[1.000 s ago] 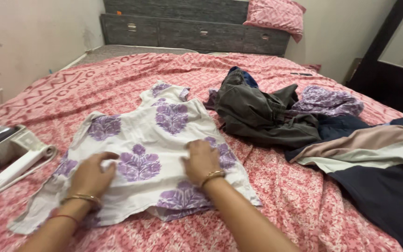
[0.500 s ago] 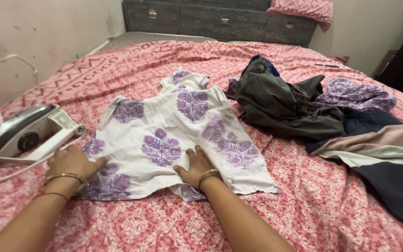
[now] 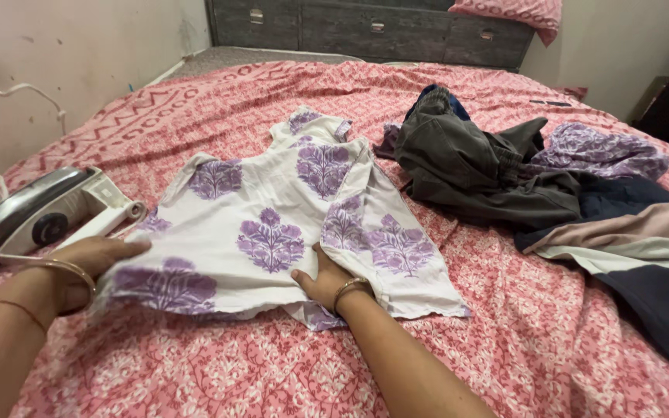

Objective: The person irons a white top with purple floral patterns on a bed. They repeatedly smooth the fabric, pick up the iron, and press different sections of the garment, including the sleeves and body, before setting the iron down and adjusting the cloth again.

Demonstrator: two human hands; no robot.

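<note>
Iron point(image 3: 36, 217) lies at 9 o'clock on pink bedspread point(image 3: 218, 101), just beside left hand point(image 3: 90, 263), which pinches the dress hem. White dress w/ purple flower prints point(image 3: 272, 224) lies spread mid-bed. Right hand point(image 3: 323, 279) presses flat on it, prob. gripping nothing. Grey trousers point(image 3: 466, 166) and striped cloth point(image 3: 629, 240) sit at 2–3 o'clock.

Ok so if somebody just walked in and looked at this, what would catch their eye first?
Probably the white dress with purple flower prints, spread flat mid-bed on the pink patterned bedsheet, with the left hand gripping its lower left edge and the right hand pressing its hem. Next, the clothes iron lying at the left edge, and the dark heap of clothes piled to the right.
</note>
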